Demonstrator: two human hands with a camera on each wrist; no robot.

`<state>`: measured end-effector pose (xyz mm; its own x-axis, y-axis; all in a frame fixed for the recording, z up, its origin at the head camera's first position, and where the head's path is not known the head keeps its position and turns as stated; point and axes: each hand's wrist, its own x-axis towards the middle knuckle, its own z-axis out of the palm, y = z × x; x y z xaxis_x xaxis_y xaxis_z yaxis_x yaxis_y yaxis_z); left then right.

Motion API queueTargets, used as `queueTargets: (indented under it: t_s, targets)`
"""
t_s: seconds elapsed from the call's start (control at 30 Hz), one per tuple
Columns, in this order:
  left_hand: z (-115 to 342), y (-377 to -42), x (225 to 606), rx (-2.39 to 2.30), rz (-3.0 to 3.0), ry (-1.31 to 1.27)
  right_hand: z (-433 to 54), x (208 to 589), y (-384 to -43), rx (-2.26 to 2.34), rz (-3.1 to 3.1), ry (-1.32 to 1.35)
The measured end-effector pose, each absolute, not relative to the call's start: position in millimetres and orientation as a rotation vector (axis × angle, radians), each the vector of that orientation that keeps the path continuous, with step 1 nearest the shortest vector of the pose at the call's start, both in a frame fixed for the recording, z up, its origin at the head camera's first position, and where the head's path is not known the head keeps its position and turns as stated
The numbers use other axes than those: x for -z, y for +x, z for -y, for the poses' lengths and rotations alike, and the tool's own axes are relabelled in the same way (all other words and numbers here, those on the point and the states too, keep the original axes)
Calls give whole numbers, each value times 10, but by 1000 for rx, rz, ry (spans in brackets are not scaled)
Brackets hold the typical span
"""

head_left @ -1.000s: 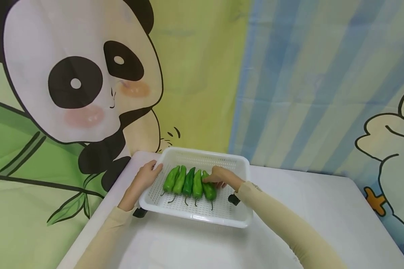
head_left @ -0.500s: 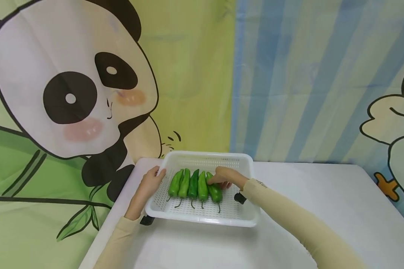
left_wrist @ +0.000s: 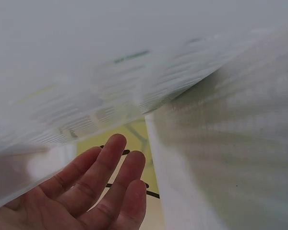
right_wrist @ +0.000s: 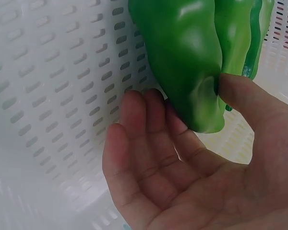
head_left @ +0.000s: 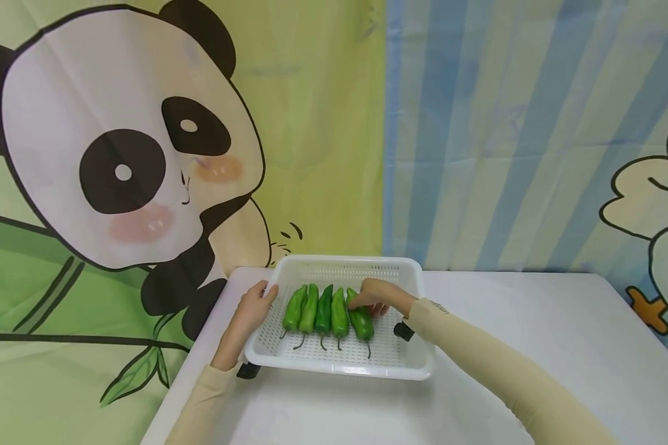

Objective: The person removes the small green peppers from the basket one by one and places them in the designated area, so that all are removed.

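Observation:
Several green peppers (head_left: 323, 310) lie side by side in a white perforated plastic basket (head_left: 339, 369), their stems toward me. My right hand (head_left: 380, 295) pinches the narrow end of the rightmost pepper (head_left: 362, 322). In the right wrist view that pepper (right_wrist: 185, 57) sits between the thumb and fingers of my right hand (right_wrist: 197, 177). At the basket's left rim is my left hand (head_left: 254, 307), thumb over the edge. Relaxed, nearly straight fingers of my left hand (left_wrist: 96, 196) show outside the basket wall in the left wrist view; its thumb is not clear there.
The basket stands on a white table (head_left: 512, 334), near its back edge. Behind hangs a cloth printed with a panda (head_left: 128, 142), with blue stripes further right. A black wrist camera (head_left: 248, 371) is by the basket's front left corner, another (head_left: 404, 332) above its right side.
The head view has shifted, so basket, peppers and hands appear lower and further right. My right hand keeps the rightmost pepper pinched; my left hand stays at the rim.

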<state>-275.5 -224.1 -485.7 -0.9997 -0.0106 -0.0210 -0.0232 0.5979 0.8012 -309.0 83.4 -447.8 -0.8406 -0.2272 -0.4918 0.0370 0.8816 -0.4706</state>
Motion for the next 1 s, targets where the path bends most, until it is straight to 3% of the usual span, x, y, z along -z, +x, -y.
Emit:
queueTargets:
  t_s: [1.0]
  targets:
    - [2188, -2695, 4846, -1421, -2809, -58, -900, 4254, -2942, 717, -2453, -182]
